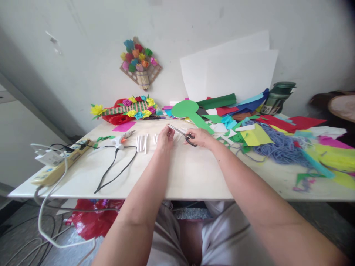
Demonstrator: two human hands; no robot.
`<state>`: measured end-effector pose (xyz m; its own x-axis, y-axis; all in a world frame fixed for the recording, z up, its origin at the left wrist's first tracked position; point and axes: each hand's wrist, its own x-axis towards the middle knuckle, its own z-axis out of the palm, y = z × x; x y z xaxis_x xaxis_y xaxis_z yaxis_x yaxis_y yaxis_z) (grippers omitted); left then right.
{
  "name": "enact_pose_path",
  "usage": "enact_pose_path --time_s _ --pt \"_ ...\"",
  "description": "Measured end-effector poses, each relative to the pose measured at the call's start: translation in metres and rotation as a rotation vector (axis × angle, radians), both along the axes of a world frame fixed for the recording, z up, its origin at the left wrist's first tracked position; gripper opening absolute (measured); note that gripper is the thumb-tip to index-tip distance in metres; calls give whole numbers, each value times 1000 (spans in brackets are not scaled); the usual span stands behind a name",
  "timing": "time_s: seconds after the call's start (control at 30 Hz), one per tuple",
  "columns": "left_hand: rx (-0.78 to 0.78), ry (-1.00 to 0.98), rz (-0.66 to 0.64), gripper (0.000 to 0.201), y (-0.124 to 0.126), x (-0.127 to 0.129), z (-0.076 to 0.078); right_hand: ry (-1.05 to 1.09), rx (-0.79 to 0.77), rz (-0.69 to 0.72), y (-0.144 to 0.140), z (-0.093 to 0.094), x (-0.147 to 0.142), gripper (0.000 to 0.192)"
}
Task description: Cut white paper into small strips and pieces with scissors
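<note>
My right hand (200, 138) is closed around the dark handles of a pair of scissors (181, 132). The blades point left and reach the fingertips of my left hand (165, 138). Those fingers are pinched together, and what they hold is hidden, though something pale shows near the blade tips. Just left of that hand, several short white paper sticks (142, 144) lie side by side on the white table (199, 173). A green paper piece (185, 109) with a round head and long strip lies beyond both hands.
Left are a white glue gun (118, 142) with a black cord and a power strip (61, 164). Blue yarn (280, 146), coloured paper scraps and a dark bottle (278, 98) crowd the right. A flower-covered craft (127, 108) stands at the back, before the wall.
</note>
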<state>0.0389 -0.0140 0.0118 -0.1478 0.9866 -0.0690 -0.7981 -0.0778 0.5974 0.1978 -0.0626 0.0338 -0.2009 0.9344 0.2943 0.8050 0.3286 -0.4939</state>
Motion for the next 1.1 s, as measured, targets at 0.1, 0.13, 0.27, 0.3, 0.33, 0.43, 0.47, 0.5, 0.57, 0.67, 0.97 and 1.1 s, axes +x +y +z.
enact_pose_path --time_s 0.1,0.13,0.27,0.3,0.33,0.43,0.47,0.5,0.57,0.67,0.97,1.1 --pt "-18 -1 -4 11 0 0 1 -5 2 -15 0 0 -1 34" --pt "-24 -2 -7 11 0 0 1 -9 4 -18 1 0 -2 34" --pt "-37 -14 -5 11 0 0 3 -3 14 -17 1 0 -3 33" --pt "-38 -17 -1 11 -1 0 3 3 18 -16 1 -1 -3 33" --pt "-40 -18 3 10 -1 0 4 9 22 -15 1 -1 -2 33" --pt "-45 -11 8 10 -1 -1 4 12 34 -8 2 -1 -2 33" --pt "-47 -6 5 10 0 -1 4 9 36 -9 2 -1 -1 33" --pt "-49 -1 2 10 0 -1 4 5 36 -11 2 -1 -1 33" --pt "-58 6 -5 9 1 -2 4 -4 33 -16 1 0 -1 32" --pt "-78 5 -17 9 1 -2 5 -24 40 -13 0 2 -1 32" --pt "-102 21 -49 12 -1 -4 6 -80 50 -13 3 -1 2 34" --pt "-56 55 -98 12 -3 -2 4 -117 60 -18 3 -2 3 36"
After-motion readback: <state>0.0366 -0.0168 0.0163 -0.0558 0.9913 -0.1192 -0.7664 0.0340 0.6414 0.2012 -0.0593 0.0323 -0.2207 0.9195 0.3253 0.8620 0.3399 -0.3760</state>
